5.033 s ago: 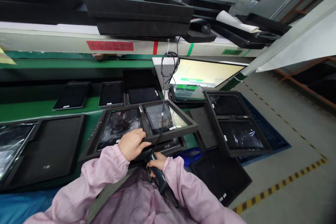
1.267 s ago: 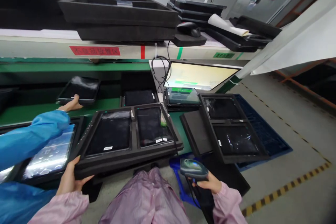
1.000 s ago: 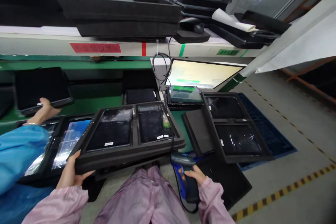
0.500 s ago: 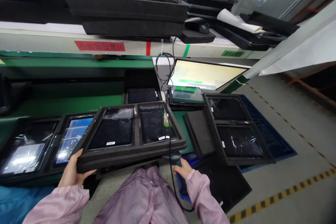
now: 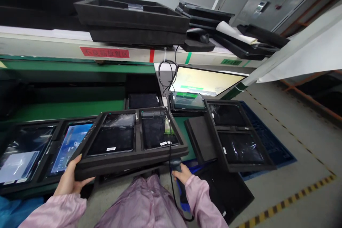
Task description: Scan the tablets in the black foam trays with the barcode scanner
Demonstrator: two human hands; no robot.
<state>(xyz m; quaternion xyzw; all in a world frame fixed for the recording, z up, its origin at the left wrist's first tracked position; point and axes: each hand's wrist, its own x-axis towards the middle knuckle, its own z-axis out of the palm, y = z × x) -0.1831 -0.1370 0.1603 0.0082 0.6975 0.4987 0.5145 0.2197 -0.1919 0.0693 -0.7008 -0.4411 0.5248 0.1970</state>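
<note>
My left hand (image 5: pixel 70 178) grips the near left corner of a black foam tray (image 5: pixel 128 162), thumb on top and fingers beneath. Two dark-screened tablets lie in its compartments, a left tablet (image 5: pixel 113 133) and a right tablet (image 5: pixel 157 128), each with small white labels at its lower edge. Just below the tray's right end, my right hand (image 5: pixel 183 174) is closed around a corded handheld barcode scanner (image 5: pixel 175 164). Its black cable (image 5: pixel 171 135) passes in front of the tray and up to a coil. The scanner's underside is hidden by my fingers.
At left lies another foam tray (image 5: pixel 44 165) with lit tablets. A two-tablet tray (image 5: pixel 240 139) rests at right above a blue crate (image 5: pixel 267 142). Behind are a bright monitor (image 5: pixel 205 80), stacked tablets (image 5: pixel 187 102) and a shelf holding deep foam trays (image 5: pixel 133 25).
The view has shifted slightly, so the shelf and monitor appear lower. Both hands keep their holds, and the tray and scanner stay nearly in place.
</note>
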